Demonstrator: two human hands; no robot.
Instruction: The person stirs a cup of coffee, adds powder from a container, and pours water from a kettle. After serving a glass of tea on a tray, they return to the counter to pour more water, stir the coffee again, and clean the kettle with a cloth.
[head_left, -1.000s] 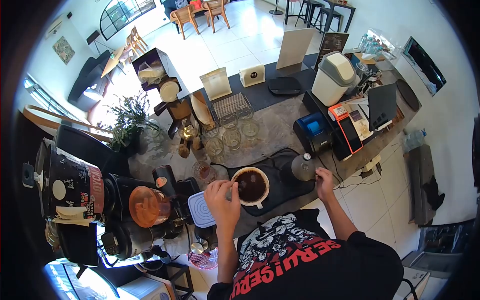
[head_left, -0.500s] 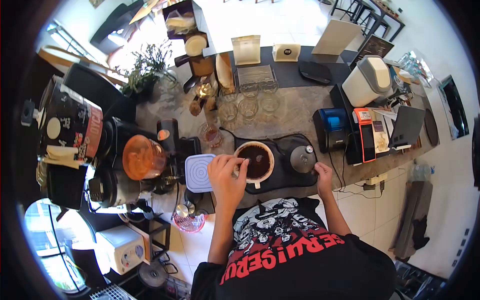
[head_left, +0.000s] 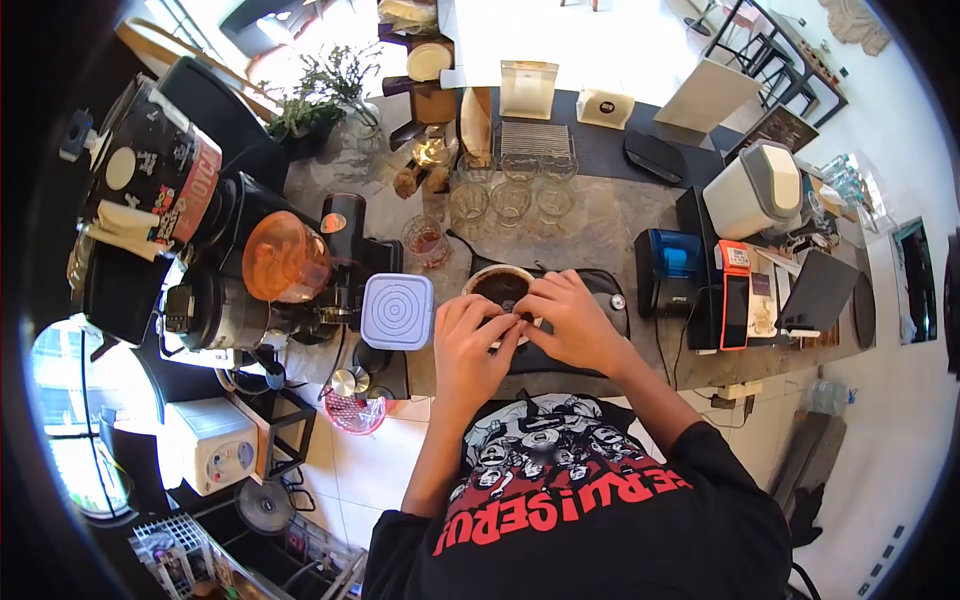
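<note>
Nearest, a black T-shirt with red lettering, forearms reaching forward over the desk edge. Left hand and right hand brought together over the near rim of a white coffee dripper, fingers curled and pinching at that rim; exactly what is pinched between the fingertips cannot be told. Dripper full of dark wet grounds, set on a black mat, partly covered by both hands. Just left of the left hand, a pale blue square lid with concentric rings. Beside that, a black grinder and an orange translucent jar on a dark machine. Right of the mat, a black box with a blue front, then an orange-and-black payment terminal. Beyond the dripper, a small glass of brown liquid, and a cluster of empty clear glasses. Farther back, a metal rack, a cream paper bag, a white lidded bin, and a green plant at the far left edge.
</note>
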